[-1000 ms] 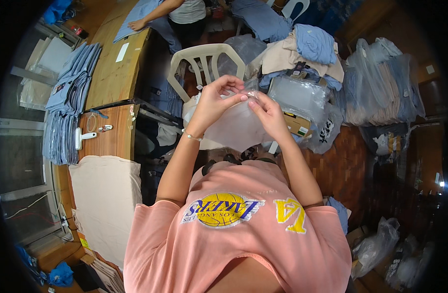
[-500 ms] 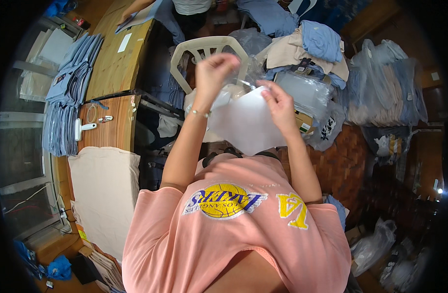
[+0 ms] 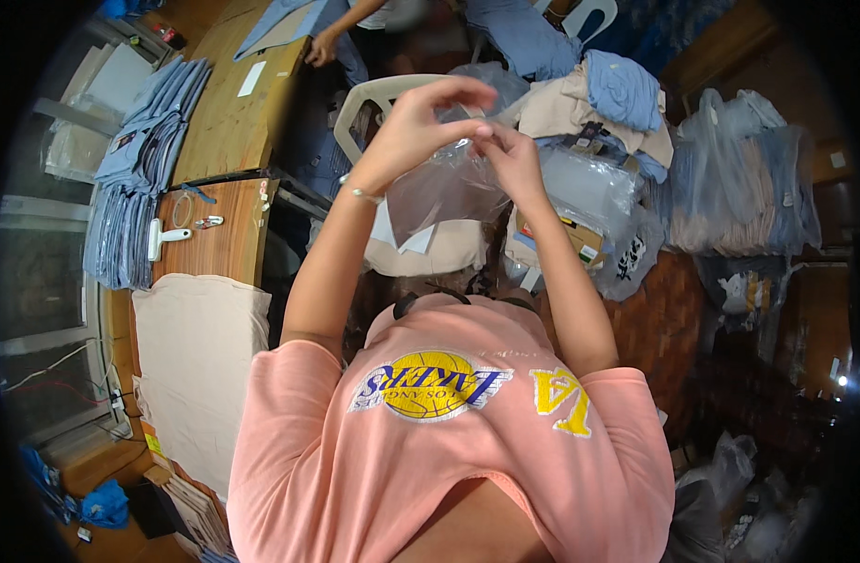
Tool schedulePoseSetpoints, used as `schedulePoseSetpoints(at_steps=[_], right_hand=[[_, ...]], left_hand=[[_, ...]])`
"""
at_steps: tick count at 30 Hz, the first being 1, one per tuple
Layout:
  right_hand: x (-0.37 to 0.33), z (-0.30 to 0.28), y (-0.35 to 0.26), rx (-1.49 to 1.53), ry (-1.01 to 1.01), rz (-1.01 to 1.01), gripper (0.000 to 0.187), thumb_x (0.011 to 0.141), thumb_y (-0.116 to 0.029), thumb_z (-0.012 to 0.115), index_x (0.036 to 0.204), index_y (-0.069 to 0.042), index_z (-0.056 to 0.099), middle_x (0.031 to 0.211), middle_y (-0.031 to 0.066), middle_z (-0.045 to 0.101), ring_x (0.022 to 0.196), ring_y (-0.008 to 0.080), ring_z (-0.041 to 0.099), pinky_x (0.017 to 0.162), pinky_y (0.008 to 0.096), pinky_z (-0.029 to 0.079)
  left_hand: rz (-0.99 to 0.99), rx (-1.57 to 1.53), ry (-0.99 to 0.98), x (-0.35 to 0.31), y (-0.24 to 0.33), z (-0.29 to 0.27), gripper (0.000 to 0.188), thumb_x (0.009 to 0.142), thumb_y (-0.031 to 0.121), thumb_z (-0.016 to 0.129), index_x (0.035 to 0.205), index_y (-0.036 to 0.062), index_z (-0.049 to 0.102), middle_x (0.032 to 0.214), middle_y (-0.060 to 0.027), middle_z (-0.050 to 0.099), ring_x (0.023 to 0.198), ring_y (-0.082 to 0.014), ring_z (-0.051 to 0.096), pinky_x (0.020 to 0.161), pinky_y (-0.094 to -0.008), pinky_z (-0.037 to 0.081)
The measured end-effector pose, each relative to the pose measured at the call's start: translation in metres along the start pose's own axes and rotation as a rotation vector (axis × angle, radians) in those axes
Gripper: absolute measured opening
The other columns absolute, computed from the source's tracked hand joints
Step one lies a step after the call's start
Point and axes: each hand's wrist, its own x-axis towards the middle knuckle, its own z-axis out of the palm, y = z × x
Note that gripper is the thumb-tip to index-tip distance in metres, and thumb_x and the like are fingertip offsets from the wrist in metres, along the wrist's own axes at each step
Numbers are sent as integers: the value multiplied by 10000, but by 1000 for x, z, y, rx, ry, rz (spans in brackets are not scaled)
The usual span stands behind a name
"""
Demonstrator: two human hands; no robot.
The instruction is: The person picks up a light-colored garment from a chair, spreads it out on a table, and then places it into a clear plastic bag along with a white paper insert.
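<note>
one right hand tight on one clear bag; one left hand, grip unclear

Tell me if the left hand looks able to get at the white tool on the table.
Probably yes: the white tool lies uncovered on the table to the left, and nothing seems to block the way. The left hand is at the clear bag and would likely leave it first.

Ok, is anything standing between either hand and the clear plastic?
Nothing visible blocks either one. The left hand and right hand come together at the top of the clear plastic, which hangs below their fingertips. The beige chair back is beyond them, not in between.
</note>
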Motion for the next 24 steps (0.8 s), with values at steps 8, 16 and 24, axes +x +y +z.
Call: schedulePoseSetpoints(at_steps=[8,16,24], right_hand=[[1,-6,-19,287,-120,30,164,829,-121,597,928,9,599,765,42,614,691,103,578,665,225,459],[-66,-19,45,168,-159,170,647,662,-199,761,1208,-12,467,1126,101,559,1041,164,503,906,283,359],[-79,-24,37,-89,-67,384,326,730,-193,707,936,46,624,820,81,641,703,120,571,654,261,461]], left_hand=[[161,616,85,-49,-38,-18,181,657,112,713,767,37,590,948,-53,599,892,-234,563,782,-311,433],[-278,38,104,-70,-44,-12,108,722,39,672,809,2,618,922,-49,629,838,-148,585,764,-276,456],[-377,-47,99,-91,-56,-12,116,729,106,690,761,-2,660,932,-47,617,900,-139,555,823,-267,421]])
